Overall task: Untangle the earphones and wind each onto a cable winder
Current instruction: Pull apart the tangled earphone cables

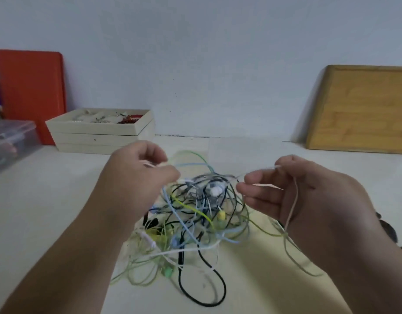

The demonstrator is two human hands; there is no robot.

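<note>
While the tangle of earphones (195, 214) lay on the counter (48, 200) between your arms, your left hand (136, 175) pinched a pale cord and your right hand (293, 191) had its grip closed on a white cord (291, 207). These cords looked light, thin and limp, so I judged you should hold near a plug or earbud and pull gently.

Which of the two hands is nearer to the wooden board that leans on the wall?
The right hand is nearer: the wooden board stands behind it, to its right. The left hand is across the tangle of earphones, far to the board's left.
</note>
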